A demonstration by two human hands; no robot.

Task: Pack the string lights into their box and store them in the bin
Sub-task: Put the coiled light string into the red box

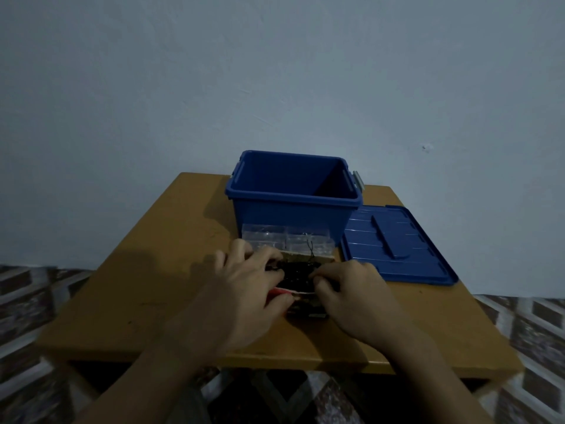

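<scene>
Wooden table [153, 301] against a plain pale wall [275, 71], with patterned tile floor [36, 301] on both sides.

Blue bin [290, 212] stands upright at the far middle of the table, open on top. A grey latch [358, 179] hangs on its right end. The bin lid [397, 249] lies flat on the table just right of the bin, handle side up, near corner close to the right hand.

A clear plastic piece [287, 240] sits just in front of the bin's near wall, between the bin and the hands. I can't tell whether it touches the bin. It's the only thing between the box and the bin, and it's low.

Box [279, 291] is on the table at near middle, mostly covered by both hands. A red and white edge shows on the near side and a tan flap on the far side. The print is too dark and blurred to read.

String lights [298, 275] are a dark bundle sitting in the box between the two hands. One thin wire loop sticks up toward the clear plastic.

Left hand [244, 289] is palm down with fingers curled over the left side of the bundle and thumb on the box's red near edge, so it's gripping the box.

Right hand [351, 298] is palm down with fingers curled in, tips pinching the right edge of the lights. Both forearms come in from the near edge and angle inward.
</scene>
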